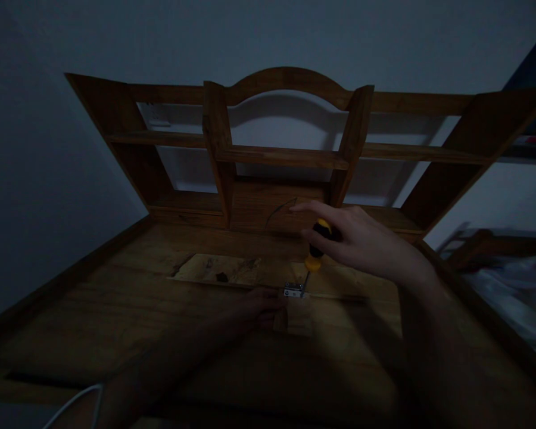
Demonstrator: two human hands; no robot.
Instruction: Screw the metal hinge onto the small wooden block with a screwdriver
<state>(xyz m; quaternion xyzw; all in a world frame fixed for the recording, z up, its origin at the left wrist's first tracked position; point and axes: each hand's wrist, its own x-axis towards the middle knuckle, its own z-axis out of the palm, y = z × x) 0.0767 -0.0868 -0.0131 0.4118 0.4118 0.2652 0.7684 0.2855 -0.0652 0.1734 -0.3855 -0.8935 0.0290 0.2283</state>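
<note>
My right hand (339, 232) is wrapped around the black and yellow handle of a screwdriver (313, 262), held nearly upright. The screwdriver's tip meets the right end of a small metal hinge or bracket (293, 291) with holes in it. That metal piece lies on the top end of a small wooden block (299, 316). From the left, my left hand (263, 307) grips the block just below the metal piece; its fingers are dim and partly in shadow. Behind them on the desktop lies a long wooden board (218, 269) with dark, rough patches.
The wooden desktop (129, 298) carries a hutch with open shelves (281, 157) along its back, against a pale wall (268, 36). A wall socket (157, 114) shows through the left shelf. Light bedding (513, 298) is at the right. The room is dark.
</note>
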